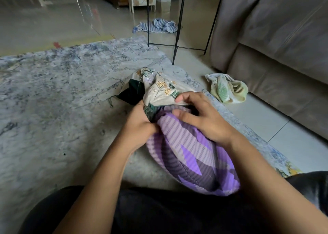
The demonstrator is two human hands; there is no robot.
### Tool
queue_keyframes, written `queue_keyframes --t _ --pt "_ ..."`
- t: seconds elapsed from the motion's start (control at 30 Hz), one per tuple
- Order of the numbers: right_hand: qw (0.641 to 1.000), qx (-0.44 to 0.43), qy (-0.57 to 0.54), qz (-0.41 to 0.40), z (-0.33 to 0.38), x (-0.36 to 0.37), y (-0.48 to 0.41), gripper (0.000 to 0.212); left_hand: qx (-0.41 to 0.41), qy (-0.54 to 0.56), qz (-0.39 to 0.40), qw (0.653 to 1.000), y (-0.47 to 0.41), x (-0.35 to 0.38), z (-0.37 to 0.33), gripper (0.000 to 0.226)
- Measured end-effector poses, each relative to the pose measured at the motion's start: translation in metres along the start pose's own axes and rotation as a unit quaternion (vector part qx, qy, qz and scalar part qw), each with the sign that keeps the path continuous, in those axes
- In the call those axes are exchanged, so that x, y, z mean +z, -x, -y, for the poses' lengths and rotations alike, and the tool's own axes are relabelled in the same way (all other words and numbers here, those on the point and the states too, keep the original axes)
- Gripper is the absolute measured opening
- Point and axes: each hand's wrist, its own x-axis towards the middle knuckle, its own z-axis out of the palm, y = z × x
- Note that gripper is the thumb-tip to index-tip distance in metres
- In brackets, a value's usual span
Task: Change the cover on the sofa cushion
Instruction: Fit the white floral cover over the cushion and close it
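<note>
On the rug (53,92), both hands grip floral cover (163,90) over purple cushion (191,155).

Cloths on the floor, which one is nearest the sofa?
The crumpled pale green leaf-print cloth, lying on the tiles right beside the sofa. The blue striped cloth lies farther back under the black metal stand.

Purple striped cushion (191,155); cream floral cover (163,90); grey marbled rug (62,92).

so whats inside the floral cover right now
One end of the purple cushion sits in the floral cover mouth, both hands gripping there; how deep it reaches is hidden.
</note>
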Motion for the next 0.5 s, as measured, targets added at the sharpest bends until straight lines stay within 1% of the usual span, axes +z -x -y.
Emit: queue_keyframes --t 0.03,0.07,0.1,0.2,0.27,0.3,0.33,0.37,0.43,0.47,0.5 --pt "1.0 0.008 0.011 0.008 0.002 -0.002 0.003 0.056 0.005 -0.017 -0.014 1.0 -0.001 0.002 0.002 0.063" --pt "0.999 0.015 0.028 0.01 0.004 -0.003 0.005 0.061 0.007 -0.038 -0.037 0.999 -0.001 0.003 0.004 0.058" --pt "0.999 0.021 0.049 0.011 0.004 -0.002 0.006 0.061 0.008 -0.07 -0.067 0.995 -0.001 0.003 0.009 0.054" --pt "0.993 0.028 0.115 0.0 0.006 0.003 0.007 0.048 -0.017 -0.142 -0.15 0.978 0.0 0.008 0.019 0.043" --pt "0.986 0.034 0.162 -0.027 0.006 0.012 0.009 0.037 -0.04 -0.142 -0.189 0.971 0.002 0.014 0.016 0.043" --pt "0.981 0.031 0.184 -0.044 0.007 0.017 0.01 0.032 -0.045 -0.136 -0.191 0.971 0.004 0.017 0.013 0.044" --pt "0.978 0.029 0.2 -0.059 0.008 0.021 0.01 0.027 -0.047 -0.116 -0.177 0.976 0.006 0.018 0.01 0.044" --pt "0.975 0.028 0.209 -0.072 0.008 0.024 0.008 0.024 -0.055 -0.078 -0.151 0.984 0.008 0.018 0.008 0.046" --pt "0.971 0.032 0.218 -0.087 0.009 0.027 0.002 0.02 -0.061 0.004 -0.082 0.995 0.014 0.015 0.005 0.06" --pt "0.972 0.034 0.216 -0.089 0.01 0.028 -0.002 0.02 -0.06 0.005 -0.064 0.996 0.015 0.012 0.005 0.069" --pt "0.975 0.036 0.204 -0.086 0.01 0.029 -0.004 0.02 -0.062 -0.02 -0.061 0.996 0.014 0.01 0.007 0.077"
